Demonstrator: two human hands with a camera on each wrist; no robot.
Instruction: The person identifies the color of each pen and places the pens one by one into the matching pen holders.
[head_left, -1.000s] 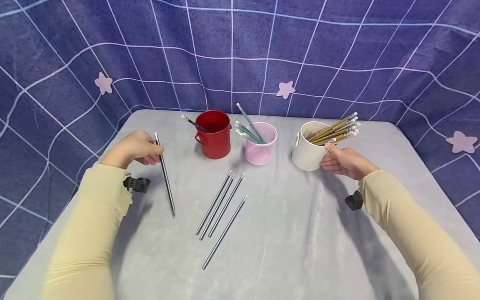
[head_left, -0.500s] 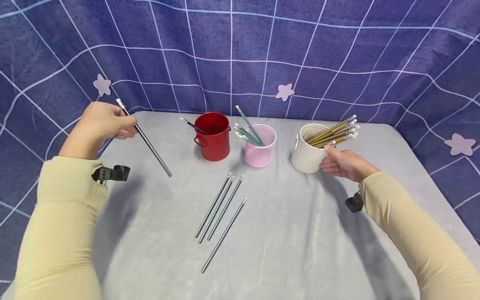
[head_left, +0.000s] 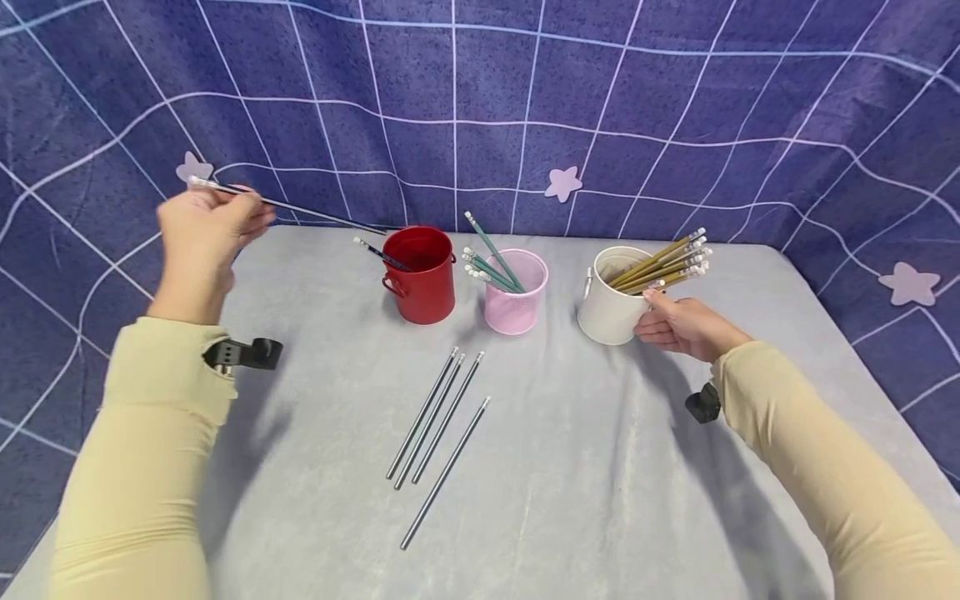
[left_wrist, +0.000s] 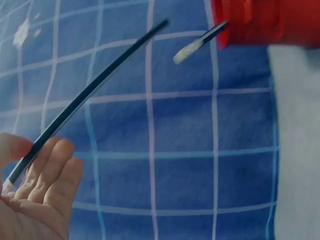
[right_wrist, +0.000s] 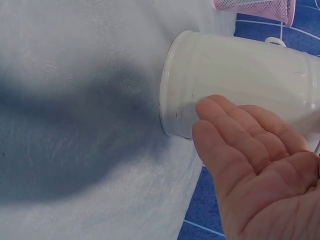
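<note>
In the head view, my left hand [head_left: 210,237] pinches a dark pencil [head_left: 300,207] near its white eraser end. The pencil lies almost level in the air, its far end close to the rim of the red bucket [head_left: 426,292]. The left wrist view shows the held pencil [left_wrist: 82,97] between thumb and fingers, apart from the bucket. My right hand [head_left: 684,327] holds the white bucket [head_left: 609,315] at its right side, thumb by the rim. Fingers [right_wrist: 240,132] lie along its wall in the right wrist view, where the thumb is hidden. Several gold pencils [head_left: 660,268] lean in the white bucket.
Between the buckets stands a pink mesh cup [head_left: 513,312] with several green pencils [head_left: 495,260]. One dark pencil [head_left: 382,254] leans in the red bucket. Several more dark pencils [head_left: 446,471] lie on the grey cloth-covered table [head_left: 570,467]. A blue grid curtain [head_left: 480,108] hangs behind.
My left hand has lifted the pencil up and leftward, then swung its far end up and right toward the red bucket. My right hand stays at the white bucket.
</note>
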